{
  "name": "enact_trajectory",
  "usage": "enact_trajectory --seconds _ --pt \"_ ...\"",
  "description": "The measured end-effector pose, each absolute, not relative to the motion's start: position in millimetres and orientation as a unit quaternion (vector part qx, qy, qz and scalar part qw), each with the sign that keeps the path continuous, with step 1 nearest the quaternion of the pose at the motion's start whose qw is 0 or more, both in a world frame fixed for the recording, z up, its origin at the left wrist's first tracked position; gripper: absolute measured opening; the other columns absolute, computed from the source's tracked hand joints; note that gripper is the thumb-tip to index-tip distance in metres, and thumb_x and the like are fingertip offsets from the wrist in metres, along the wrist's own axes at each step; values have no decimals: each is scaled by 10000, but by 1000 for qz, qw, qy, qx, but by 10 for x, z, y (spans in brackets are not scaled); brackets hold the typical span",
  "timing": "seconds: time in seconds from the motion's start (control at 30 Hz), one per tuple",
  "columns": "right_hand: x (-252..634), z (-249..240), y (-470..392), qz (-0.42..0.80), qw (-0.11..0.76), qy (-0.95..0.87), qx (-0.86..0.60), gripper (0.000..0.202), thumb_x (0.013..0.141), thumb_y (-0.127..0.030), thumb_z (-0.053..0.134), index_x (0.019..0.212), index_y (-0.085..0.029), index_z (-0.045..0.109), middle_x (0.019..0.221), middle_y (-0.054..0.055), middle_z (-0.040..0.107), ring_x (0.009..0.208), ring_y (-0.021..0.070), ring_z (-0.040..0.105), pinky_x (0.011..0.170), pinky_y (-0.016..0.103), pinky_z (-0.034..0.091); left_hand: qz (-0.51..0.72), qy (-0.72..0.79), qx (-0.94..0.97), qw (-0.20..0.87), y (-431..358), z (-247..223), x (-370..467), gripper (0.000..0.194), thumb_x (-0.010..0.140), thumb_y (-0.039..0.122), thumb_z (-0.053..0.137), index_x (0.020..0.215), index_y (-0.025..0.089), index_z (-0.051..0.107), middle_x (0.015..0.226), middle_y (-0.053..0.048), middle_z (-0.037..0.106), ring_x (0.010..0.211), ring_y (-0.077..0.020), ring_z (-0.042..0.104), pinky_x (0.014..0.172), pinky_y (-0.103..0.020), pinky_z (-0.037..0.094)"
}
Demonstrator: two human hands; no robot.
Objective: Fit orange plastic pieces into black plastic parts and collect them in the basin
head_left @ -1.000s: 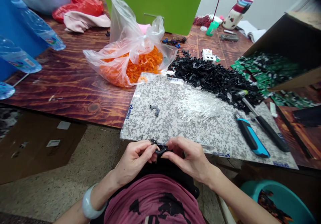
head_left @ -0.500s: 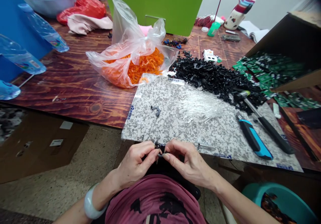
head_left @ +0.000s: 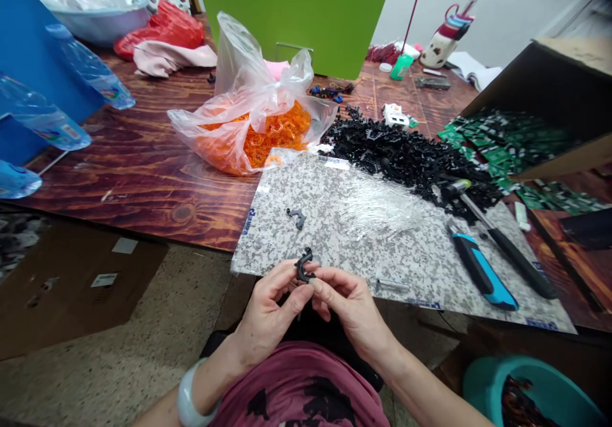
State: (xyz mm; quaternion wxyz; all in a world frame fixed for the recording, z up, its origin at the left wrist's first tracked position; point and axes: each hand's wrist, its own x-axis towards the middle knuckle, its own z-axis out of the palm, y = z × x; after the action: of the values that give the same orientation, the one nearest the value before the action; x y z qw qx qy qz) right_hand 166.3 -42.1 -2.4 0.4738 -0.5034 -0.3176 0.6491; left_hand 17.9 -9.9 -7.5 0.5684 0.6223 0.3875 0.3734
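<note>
Between the fingertips of both hands, just over the near edge of the speckled board [head_left: 277, 248], is a small curved black plastic part [head_left: 303, 266]. My left hand [head_left: 275, 303] pinches it from the left, thumb and fingers closed. From the right, my right hand [head_left: 347, 306] grips the same part between thumb and forefinger. A similar curved part [head_left: 297, 218] lies alone on the board beyond the hands. Further off are thin clear strands [head_left: 377, 207] and a large heap of black plastic parts [head_left: 396, 150].
A blue-and-black utility knife [head_left: 485, 271] and a hammer [head_left: 507, 245] lie at the board's right. A tied bag of orange parts [head_left: 224, 137] stands behind left. Green circuit boards [head_left: 516, 137] spill from a box. A teal tub [head_left: 482, 382] sits below right.
Both hands have turned and brought the curved black part up into clearer view; before, it was mostly covered by the fingers. The camera view has shifted slightly.
</note>
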Motion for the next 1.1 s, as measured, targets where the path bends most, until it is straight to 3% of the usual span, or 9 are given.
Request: enact_trajectory --seconds 0.1,0.27,0.37,0.6,0.7,0.8,0.93,1.1 --pt "1687 -15 -417 637 443 -366 -514 318 796 -445 632 924 -165 713 580 -2 598 459 69 467 421 186 368 396 408 610 552 -119 -88 200 191 896 233 532 999 192 688 1012 -50 633 981 -178 566 855 -249 440" --pt "1883 112 -329 460 435 -499 -592 254 848 -372 589 971 -178 697 840 55 679 645 115 573 544 220 451 324 410 584 622 -68 -6 151 233 936 278 444 895 161 641 841 -29 641 720 -128 561 680 -221 459" --pt "1926 177 -261 428 411 -568 -570 221 866 -336 569 987 -188 679 929 63 664 767 143 596 637 245 477 269 386 593 654 -49 48 131 260 946 290 412 831 149 598 728 -12 604 664 -125 539 647 -227 445" --pt "1856 146 -280 494 398 -540 -553 212 858 -372 581 901 -179 655 810 33 642 706 134 575 636 246 465 288 407 609 617 -76 -22 122 217 933 312 436 860 165 578 692 21 497 617 -112 463 582 -212 403" --pt "1828 173 -333 494 398 -538 -555 197 867 -370 570 905 -190 639 800 25 628 697 133 562 622 243 453 300 394 638 589 -92 -25 128 239 945 271 410 776 171 546 662 26 477 592 -103 455 564 -205 386" --pt "1785 296 -411 456 410 -570 -547 127 883 -316 555 883 -206 618 767 17 601 679 135 545 603 247 438 324 373 673 550 -137 79 119 266 948 207 386 716 181 514 631 27 468 569 -100 451 552 -210 374" --pt "1727 523 -541 371 443 -644 -502 50 884 -184 525 865 -221 552 727 12 551 649 137 508 579 258 411 348 312 725 505 -260 311 65 196 917 123 418 778 202 532 616 24 465 542 -109 450 525 -228 362" --pt "1729 554 -455 331 421 -701 -470 86 882 -141 488 851 -214 519 715 22 543 650 149 506 576 274 410 364 326 705 515 -262 301 62 226 922 153 421 720 201 511 590 29 437 525 -110 429 511 -240 343"
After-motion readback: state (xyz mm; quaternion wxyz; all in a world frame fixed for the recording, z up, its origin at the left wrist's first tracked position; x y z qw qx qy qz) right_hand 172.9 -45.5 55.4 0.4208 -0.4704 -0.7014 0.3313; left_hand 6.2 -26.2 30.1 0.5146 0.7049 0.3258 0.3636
